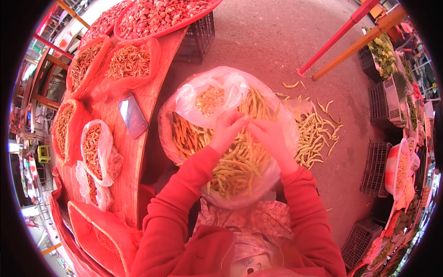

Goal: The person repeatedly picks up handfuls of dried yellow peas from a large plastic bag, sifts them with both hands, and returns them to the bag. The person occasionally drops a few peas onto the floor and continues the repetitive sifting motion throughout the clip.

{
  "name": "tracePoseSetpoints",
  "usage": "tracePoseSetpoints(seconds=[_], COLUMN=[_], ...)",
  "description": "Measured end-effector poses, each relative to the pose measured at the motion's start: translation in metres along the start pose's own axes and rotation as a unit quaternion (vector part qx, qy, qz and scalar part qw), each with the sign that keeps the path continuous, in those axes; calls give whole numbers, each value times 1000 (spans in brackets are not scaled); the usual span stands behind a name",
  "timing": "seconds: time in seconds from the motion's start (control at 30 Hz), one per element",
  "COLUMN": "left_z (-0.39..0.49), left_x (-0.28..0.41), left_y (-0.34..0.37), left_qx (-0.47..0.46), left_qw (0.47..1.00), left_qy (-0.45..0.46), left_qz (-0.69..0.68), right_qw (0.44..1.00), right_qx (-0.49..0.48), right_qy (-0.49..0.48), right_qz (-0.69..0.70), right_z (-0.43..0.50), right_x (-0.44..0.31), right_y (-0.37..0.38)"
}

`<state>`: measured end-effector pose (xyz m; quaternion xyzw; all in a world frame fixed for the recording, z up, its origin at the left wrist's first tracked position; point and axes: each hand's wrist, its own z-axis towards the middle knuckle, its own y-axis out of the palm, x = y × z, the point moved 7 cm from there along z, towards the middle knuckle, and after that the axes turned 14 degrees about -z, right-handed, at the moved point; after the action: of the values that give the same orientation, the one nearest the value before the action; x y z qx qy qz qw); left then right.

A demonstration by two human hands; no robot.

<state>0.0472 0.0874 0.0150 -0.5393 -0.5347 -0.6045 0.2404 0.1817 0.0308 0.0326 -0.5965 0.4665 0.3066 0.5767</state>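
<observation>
A large clear plastic bag (289,138), rolled open, holds many long bean pods (235,173) in front of me. My left hand (228,130) and my right hand (264,133) meet above it, fingertips nearly touching. A pod seems to hang below the fingers of my right hand, and I cannot tell what is pinched between the fingertips. Just beyond my left hand, a smaller white plastic bag (185,100) inside the large one holds shelled beans (209,105) and some pod pieces.
More pods (315,138) lie on the ground at right. The wooden table (128,166) at left bears a smartphone (133,116), bags of dried goods (129,62) and a basin of red bulbs or peppers (159,17). Black plastic crates (375,169) stand at right, near two slanted poles (360,46).
</observation>
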Motion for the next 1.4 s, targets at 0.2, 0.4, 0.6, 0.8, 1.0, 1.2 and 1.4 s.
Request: tracePoseSetpoints(seconds=[0.2, 0.4, 0.6, 0.8, 1.0, 1.2, 1.4], left_z=[-3, -2, 4, -4, -11, -9, -8], left_x=[-3, -12, -10, 2, 12, 10, 14], left_y=[3, -1, -11, 1, 10, 12, 9], left_qx=[5, 4, 30, -21, -36, -45, -76], left_qw=[986, 962, 999, 989, 986, 997, 990], left_qy=[-110, -146, -9, 81, 62, 57, 70], left_qz=[-123, -229, -24, 119, 150, 20, 101], right_qw=[983, 975, 990, 988, 986, 992, 992], right_qx=[-29, -55, -41, -3, -18, -19, -50], right_qy=[70, 100, 83, 72, 62, 77, 50], right_qz=[165, 188, 111, 138, 154, 102, 102], right_z=[1, 1, 2, 8, 7, 4, 4], right_x=[14, 16, 5, 3, 3, 4, -3], right_y=[3, 6, 8, -2, -3, -2, -4])
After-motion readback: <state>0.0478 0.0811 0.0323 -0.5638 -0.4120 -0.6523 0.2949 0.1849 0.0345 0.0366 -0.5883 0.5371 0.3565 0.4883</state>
